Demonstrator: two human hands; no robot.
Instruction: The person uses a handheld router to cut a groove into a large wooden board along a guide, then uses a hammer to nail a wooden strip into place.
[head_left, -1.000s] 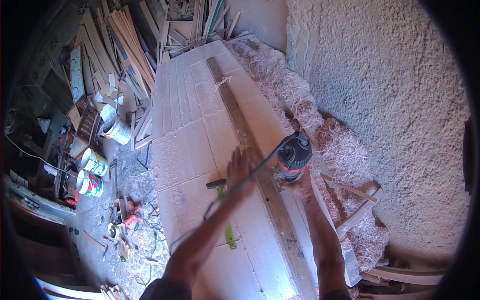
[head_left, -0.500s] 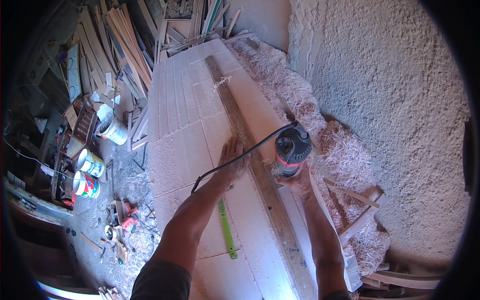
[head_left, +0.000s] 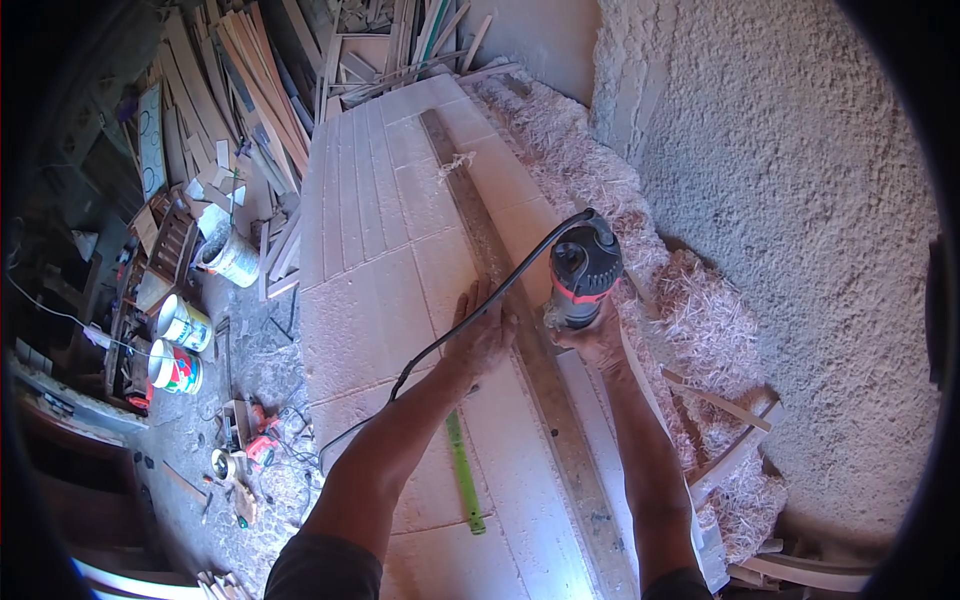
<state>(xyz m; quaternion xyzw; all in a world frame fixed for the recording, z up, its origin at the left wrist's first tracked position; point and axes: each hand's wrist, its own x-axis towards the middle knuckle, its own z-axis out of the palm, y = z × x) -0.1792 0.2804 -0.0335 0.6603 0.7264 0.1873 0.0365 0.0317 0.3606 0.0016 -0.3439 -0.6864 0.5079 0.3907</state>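
Just right of the flat wooden strip (head_left: 540, 387), the black, red-banded router (head_left: 585, 265) stands farther up along it than a second ago, which I read as being fed along that edge, with my right hand (head_left: 598, 345) clamped round its lower body. Apart from it, my left hand (head_left: 482, 330) lies at the strip's left edge, fingers extended, gripping nothing I can make out. Under the strip spreads a pale, grooved, dusty panel (head_left: 365, 310); left of it lies a smooth green handle (head_left: 464, 475), right of it curly shavings (head_left: 710, 330) heap near a rough wall (head_left: 790, 220).
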